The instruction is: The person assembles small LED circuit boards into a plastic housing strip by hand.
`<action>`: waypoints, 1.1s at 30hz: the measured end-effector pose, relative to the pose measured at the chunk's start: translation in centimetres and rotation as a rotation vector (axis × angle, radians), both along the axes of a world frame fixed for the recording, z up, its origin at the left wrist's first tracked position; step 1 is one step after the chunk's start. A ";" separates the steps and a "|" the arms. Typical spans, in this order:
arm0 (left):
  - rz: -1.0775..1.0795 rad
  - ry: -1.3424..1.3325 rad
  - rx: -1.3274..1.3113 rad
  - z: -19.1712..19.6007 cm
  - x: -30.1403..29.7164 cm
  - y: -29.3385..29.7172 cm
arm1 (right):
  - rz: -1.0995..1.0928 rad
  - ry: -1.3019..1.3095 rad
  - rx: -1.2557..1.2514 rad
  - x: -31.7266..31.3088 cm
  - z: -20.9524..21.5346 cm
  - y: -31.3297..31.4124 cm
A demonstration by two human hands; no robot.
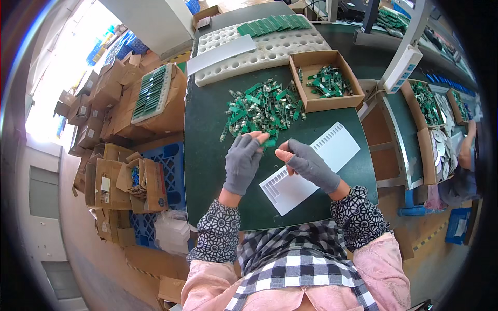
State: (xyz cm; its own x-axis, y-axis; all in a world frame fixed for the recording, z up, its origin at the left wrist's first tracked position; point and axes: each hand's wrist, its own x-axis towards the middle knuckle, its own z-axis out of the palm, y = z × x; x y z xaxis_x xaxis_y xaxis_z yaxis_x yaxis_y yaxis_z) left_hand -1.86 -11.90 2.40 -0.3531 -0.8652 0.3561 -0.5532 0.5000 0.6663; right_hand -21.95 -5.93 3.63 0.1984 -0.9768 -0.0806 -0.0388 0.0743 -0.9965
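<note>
My left hand [243, 161], in a grey glove with bare fingertips, is at the near edge of a pile of small green circuit boards [264, 108]. Its fingers are bent in, and a small green circuit board [270, 143] shows at their tips. My right hand [313, 167], gloved the same way, hovers over a white label sheet [340, 150]. Thumb and forefinger come together there; whatever they pinch, if anything, is too small to make out. Small pale labels line part of the sheet, which lies slanted on the dark green table [212, 207].
Behind the pile, a cardboard box [332, 102] holds more boards. A white foam tray [280, 52] with round holes carries green board panels [274, 25] and a white strip [222, 55]. Cartons [127, 179] stand left; at right, a person's arm [468, 142] is beside a side table.
</note>
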 end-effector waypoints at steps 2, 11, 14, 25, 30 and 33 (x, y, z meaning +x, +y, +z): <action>-0.233 -0.184 -0.358 0.4 0.9 0.4 | 0.100 -0.074 0.115 0.1 1.1 -0.1; -0.551 -0.341 -0.466 1.3 1.4 1.4 | 0.338 -0.161 0.285 -0.4 -0.6 1.9; -0.241 -0.200 -0.434 2.0 0.8 2.6 | 0.291 -0.265 0.255 0.5 -0.8 3.4; 0.203 0.960 0.748 -1.3 -3.0 12.6 | -0.235 -0.356 0.177 3.4 -1.9 7.2; 0.224 1.086 0.720 -2.5 -3.9 13.7 | -0.270 -0.354 0.136 3.6 -2.3 7.9; 0.232 1.091 0.720 -2.3 -3.6 13.8 | -0.187 -0.331 0.153 3.3 -1.9 8.1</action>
